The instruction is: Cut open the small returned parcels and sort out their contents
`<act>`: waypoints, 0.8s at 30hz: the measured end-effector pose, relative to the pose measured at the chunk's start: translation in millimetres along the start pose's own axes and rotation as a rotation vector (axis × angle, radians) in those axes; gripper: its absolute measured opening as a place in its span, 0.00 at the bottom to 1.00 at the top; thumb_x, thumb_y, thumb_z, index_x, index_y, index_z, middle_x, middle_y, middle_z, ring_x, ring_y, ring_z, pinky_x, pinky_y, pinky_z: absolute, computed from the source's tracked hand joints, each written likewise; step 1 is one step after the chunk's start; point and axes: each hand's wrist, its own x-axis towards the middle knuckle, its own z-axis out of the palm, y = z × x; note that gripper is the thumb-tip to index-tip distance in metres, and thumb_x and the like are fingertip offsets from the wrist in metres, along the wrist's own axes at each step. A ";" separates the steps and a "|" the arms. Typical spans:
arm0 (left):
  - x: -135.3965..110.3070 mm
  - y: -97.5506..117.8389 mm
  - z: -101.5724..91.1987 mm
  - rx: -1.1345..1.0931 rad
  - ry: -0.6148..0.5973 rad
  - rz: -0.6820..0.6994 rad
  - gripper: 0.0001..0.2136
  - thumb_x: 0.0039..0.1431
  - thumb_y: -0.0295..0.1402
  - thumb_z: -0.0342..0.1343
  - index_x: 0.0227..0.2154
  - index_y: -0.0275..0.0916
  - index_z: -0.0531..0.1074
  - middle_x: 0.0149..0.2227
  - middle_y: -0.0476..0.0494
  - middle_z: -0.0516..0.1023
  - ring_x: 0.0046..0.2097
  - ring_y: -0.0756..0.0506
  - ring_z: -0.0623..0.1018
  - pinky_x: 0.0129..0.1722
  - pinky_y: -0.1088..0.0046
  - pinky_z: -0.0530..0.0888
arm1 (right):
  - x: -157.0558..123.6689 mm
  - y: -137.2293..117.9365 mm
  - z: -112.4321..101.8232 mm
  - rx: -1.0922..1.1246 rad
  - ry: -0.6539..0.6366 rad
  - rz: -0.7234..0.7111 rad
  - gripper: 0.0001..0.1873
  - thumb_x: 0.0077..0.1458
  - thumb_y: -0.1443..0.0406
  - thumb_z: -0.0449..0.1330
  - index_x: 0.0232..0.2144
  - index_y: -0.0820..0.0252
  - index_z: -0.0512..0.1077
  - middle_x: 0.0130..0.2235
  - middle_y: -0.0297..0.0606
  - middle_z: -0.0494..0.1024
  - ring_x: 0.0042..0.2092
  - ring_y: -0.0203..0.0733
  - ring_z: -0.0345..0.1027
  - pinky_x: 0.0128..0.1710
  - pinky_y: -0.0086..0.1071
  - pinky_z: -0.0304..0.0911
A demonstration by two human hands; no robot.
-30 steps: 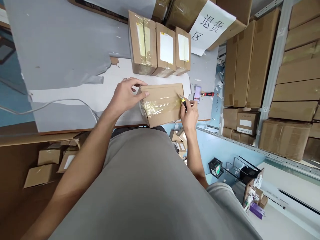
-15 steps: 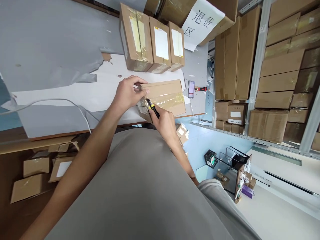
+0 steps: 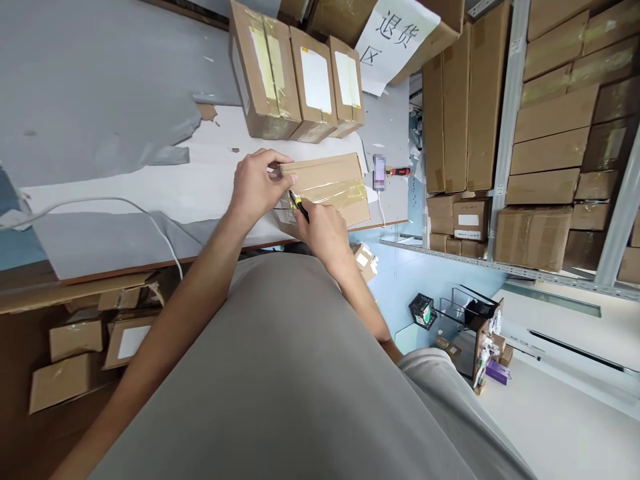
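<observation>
A taped brown cardboard box (image 3: pixel 333 187) lies on the table (image 3: pixel 125 167) near its front edge. My left hand (image 3: pixel 260 183) grips the box's left end, fingers curled over its corner. My right hand (image 3: pixel 323 230) is closed round a yellow-and-black utility knife (image 3: pixel 299 205). The knife's tip rests at the box's near-left edge, just beside my left fingers.
Three upright taped boxes (image 3: pixel 295 80) stand behind it. A phone (image 3: pixel 379 171) and a red-handled tool (image 3: pixel 400 171) lie at the table's right end. A white cable (image 3: pixel 125 207) crosses the table. Shelves of cartons (image 3: pixel 550 133) stand to the right. Small boxes (image 3: pixel 90 340) lie on the floor.
My right hand carried the knife from the box's right end across to its left end. The left hand kept its hold on the box.
</observation>
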 end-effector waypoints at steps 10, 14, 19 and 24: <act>-6.2 3.9 3.5 0.037 0.080 -0.020 0.16 0.64 0.38 0.69 0.54 0.47 0.86 0.55 0.44 0.88 0.52 0.38 0.88 0.59 0.53 0.89 | -52.0 12.8 19.7 -0.033 -0.159 0.032 0.24 0.85 0.62 0.53 0.74 0.57 0.74 0.53 0.54 0.92 0.51 0.58 0.89 0.48 0.42 0.79; -11.0 4.4 0.3 0.002 0.091 -0.045 0.20 0.67 0.42 0.70 0.59 0.45 0.86 0.59 0.45 0.89 0.56 0.40 0.86 0.60 0.54 0.89 | -54.7 42.4 14.4 0.110 -0.075 -0.014 0.21 0.85 0.57 0.57 0.71 0.50 0.79 0.50 0.47 0.93 0.49 0.59 0.89 0.48 0.41 0.77; -15.4 17.9 -2.1 0.137 0.177 -0.007 0.27 0.69 0.45 0.72 0.65 0.39 0.82 0.66 0.40 0.87 0.64 0.35 0.84 0.69 0.45 0.84 | -47.0 106.6 7.6 0.274 0.106 0.046 0.22 0.84 0.58 0.55 0.71 0.50 0.79 0.48 0.44 0.93 0.47 0.56 0.88 0.45 0.36 0.72; -17.0 66.2 34.6 0.398 0.168 0.186 0.22 0.71 0.38 0.69 0.65 0.48 0.82 0.76 0.44 0.79 0.80 0.29 0.71 0.84 0.33 0.64 | -27.7 165.8 9.4 0.368 0.223 0.067 0.22 0.84 0.61 0.52 0.68 0.54 0.79 0.48 0.46 0.90 0.47 0.54 0.86 0.45 0.35 0.70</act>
